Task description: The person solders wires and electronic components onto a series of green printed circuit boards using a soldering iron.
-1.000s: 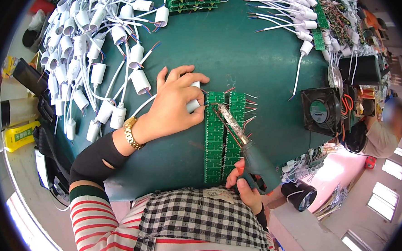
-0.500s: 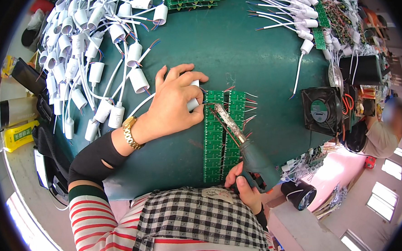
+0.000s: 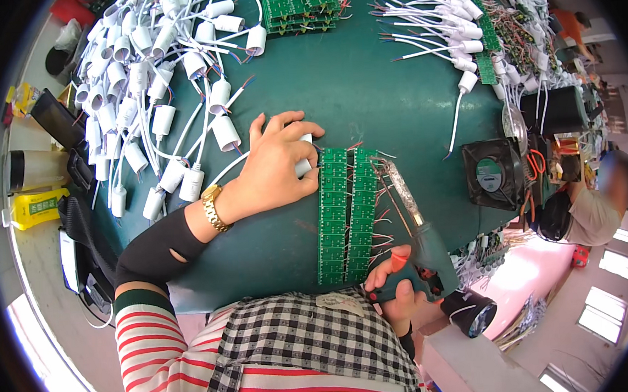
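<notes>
My left hand (image 3: pixel 278 162) is closed round a white plastic cylinder (image 3: pixel 303 168) with a white cable, at the upper left end of two green circuit board strips (image 3: pixel 335 227). The strips lie side by side on the green table, with thin red and white wires sticking out along their right side. My right hand (image 3: pixel 395 282) grips a dark green soldering gun (image 3: pixel 430 250). Its narrow tip points up and left, close to the top of the right strip; whether it touches cannot be told. My fingers hide much of the cylinder.
A heap of white cylinders with cables (image 3: pixel 137 77) covers the far left. Stacked green boards (image 3: pixel 300 8) lie at the far middle. More cabled cylinders (image 3: pixel 454 32) lie far right, above a black fan (image 3: pixel 494 174). Another person (image 3: pixel 599 209) sits at the right.
The soldering gun has moved right, its tip leaving the left strip's top for the right strip's top edge. My left hand stays by the boards, still holding the cylinder.
</notes>
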Demonstrator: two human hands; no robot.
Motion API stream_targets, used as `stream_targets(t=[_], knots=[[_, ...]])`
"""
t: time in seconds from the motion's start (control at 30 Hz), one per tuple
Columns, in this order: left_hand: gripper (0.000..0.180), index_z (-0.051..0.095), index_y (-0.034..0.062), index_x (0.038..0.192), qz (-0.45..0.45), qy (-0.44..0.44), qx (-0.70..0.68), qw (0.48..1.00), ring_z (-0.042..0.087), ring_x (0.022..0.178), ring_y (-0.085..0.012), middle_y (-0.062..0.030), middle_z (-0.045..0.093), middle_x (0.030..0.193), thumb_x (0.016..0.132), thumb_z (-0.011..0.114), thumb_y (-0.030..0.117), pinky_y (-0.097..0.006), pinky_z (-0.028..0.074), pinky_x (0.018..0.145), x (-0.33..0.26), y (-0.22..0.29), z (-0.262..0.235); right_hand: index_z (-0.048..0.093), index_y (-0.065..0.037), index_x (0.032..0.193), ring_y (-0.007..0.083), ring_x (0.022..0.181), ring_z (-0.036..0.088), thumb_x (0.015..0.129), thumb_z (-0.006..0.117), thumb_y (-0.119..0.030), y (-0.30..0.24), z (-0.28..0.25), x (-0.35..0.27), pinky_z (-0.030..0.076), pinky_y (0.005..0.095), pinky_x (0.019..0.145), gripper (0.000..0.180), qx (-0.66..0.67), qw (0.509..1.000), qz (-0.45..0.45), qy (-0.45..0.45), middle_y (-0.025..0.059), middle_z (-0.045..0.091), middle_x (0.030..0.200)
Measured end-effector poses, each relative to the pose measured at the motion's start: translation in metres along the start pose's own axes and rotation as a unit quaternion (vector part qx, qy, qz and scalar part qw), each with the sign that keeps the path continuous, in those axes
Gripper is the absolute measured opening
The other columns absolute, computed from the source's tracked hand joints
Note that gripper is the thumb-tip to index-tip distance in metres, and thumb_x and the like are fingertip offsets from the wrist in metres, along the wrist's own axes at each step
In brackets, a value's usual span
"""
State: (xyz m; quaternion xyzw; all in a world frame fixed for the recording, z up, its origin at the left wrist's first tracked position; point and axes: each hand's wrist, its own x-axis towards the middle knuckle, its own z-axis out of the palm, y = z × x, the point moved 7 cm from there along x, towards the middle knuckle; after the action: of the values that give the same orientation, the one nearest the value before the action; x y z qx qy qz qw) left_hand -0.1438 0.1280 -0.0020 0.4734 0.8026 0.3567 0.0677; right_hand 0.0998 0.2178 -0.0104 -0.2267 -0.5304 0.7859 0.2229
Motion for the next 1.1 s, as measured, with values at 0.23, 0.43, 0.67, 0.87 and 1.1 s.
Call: stream_targets(t=[0.23,0.43,0.67,0.87,1.1], knots=[[0.010,0.057,0.0078,0.063,0.009,0.013,0.005,1.000,0.041,0.124,-0.0336,-0.0042,0.059,0.117,0.064,0.067,0.008,-0.061,0.020,0.102,-0.001,0.002,-0.001,0.037,0.003,0.122,0.0212,0.058,0.054,0.088,0.057,-0.045,0.006,0.001,-0.015,0.047,0.0322,0.057,0.062,0.024,1.000,-0.017,0.007,0.0114,0.053,0.070],[0.012,0.056,0.0086,0.068,0.026,0.018,0.028,0.999,0.040,0.124,-0.0344,-0.0046,0.057,0.119,0.066,0.068,0.010,-0.063,0.019,0.102,-0.006,0.003,0.001,0.037,0.003,0.123,0.0216,0.058,0.055,0.089,0.053,-0.049,0.007,-0.003,-0.031,0.047,0.0325,0.056,0.064,0.048,0.997,-0.053,0.020,0.0115,0.052,0.070],[0.036,0.055,0.0055,0.099,0.113,-0.005,0.048,0.992,0.041,0.121,-0.0364,-0.0137,0.048,0.125,0.067,0.071,0.015,-0.051,0.031,0.098,-0.014,0.019,-0.015,0.036,0.003,0.123,0.0216,0.057,0.055,0.090,0.052,-0.049,0.003,-0.007,-0.043,0.046,0.0322,0.055,0.063,0.046,0.996,-0.073,0.015,0.0121,0.052,0.070],[0.054,0.047,0.0029,0.116,0.097,0.049,0.142,0.984,0.048,0.097,-0.0355,-0.0187,0.045,0.116,0.066,0.066,0.002,-0.041,0.042,0.084,-0.051,0.021,-0.037,0.036,0.003,0.123,0.0216,0.053,0.053,0.091,0.051,-0.046,0.003,-0.009,-0.052,0.046,0.0311,0.051,0.060,0.048,0.994,-0.100,0.023,0.0120,0.051,0.068],[0.027,0.055,0.0051,0.100,0.101,0.013,0.163,0.981,0.051,0.091,-0.0299,-0.0134,0.050,0.099,0.074,0.061,0.002,-0.037,0.046,0.077,-0.035,0.002,-0.045,0.035,-0.003,0.126,0.0223,0.060,0.055,0.093,0.050,-0.041,0.008,-0.013,-0.065,0.047,0.0348,0.057,0.053,0.026,0.995,-0.096,0.005,0.0115,0.052,0.072]])
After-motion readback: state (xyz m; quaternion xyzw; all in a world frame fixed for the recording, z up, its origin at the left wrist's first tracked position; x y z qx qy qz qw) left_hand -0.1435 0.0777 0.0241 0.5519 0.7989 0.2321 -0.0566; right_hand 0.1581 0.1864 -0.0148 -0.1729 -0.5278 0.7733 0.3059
